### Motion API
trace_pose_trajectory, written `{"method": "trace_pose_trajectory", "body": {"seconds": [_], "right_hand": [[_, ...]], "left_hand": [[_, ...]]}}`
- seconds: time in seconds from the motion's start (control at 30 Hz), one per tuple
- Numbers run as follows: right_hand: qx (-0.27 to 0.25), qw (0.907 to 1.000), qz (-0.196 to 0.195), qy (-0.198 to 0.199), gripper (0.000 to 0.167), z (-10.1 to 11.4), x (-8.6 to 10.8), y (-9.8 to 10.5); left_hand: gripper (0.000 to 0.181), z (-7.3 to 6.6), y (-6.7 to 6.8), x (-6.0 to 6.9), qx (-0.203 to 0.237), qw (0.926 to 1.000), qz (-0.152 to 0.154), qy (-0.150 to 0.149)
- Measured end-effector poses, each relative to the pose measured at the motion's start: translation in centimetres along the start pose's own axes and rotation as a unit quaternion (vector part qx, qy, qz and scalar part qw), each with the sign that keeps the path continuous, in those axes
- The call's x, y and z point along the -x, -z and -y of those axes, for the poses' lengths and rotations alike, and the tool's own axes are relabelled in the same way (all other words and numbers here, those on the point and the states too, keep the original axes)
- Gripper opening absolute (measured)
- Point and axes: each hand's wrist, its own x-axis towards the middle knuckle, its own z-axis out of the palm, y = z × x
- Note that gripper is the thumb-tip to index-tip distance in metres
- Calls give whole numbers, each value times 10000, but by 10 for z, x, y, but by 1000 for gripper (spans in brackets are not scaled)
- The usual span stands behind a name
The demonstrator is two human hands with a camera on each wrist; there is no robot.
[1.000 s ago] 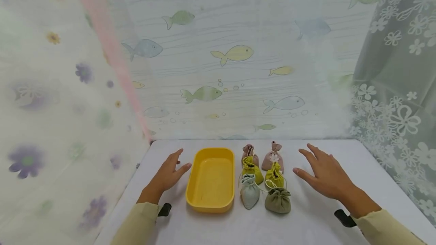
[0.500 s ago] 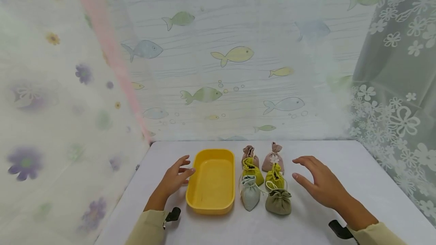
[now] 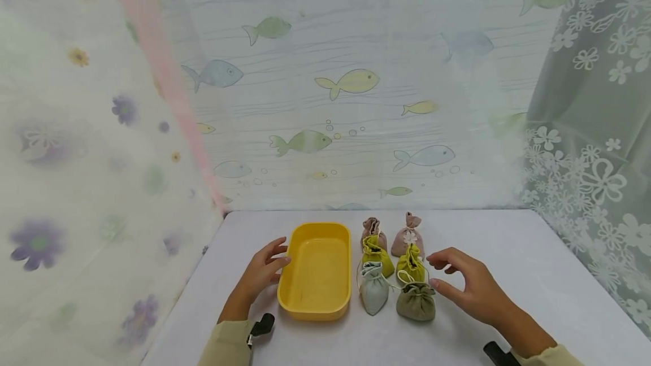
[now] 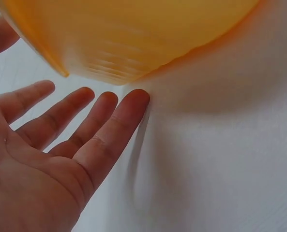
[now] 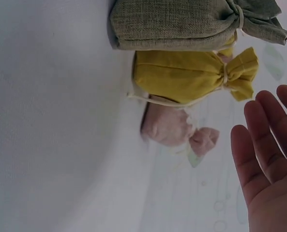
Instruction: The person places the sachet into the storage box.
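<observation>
We see a yellow tub [image 3: 317,275] on the white table [image 3: 458,343], left of six small drawstring pouches standing in two columns. The nearer column, beside the tub, runs from a pale grey-blue pouch [image 3: 374,293] in front to a yellow-green pouch [image 3: 380,261] and a dusty-pink pouch [image 3: 373,231] behind. In the other column we find an olive pouch [image 3: 416,304] in front, then a mustard pouch [image 3: 411,265] and a pink pouch [image 3: 407,243] with a white flower.

The left hand [image 3: 258,275] is at the tub's left side, fingers apart and gently bent, thumb by the rim; we cannot tell whether it touches. The right hand [image 3: 475,288] hovers just right of the olive and mustard pouches, thumb and fingers apart, holding nothing.

Each wrist wears a black device [image 3: 263,325] by a cream sleeve [image 3: 226,344]. Behind the table we see a fish-print backdrop [image 3: 356,33], with a white-flowered grey curtain [image 3: 600,106] at right.
</observation>
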Motion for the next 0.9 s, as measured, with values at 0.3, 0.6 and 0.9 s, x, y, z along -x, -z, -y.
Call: {"method": "trace_pose_trajectory", "body": {"seconds": [0.3,0.6,0.9], "right_hand": [[-514,9984,136,212,40,1,5,-11],[-756,9961,159,420,32,-1,6,-21],[-825,9945,27,646,31,-2,5,-26]], "left_hand": [[52,7,-1,5,521,9986,-54,-1],[55,15,-1,5,992,9951,-18,24],[53,21,-1,4,1186,9929,21,-20]]}}
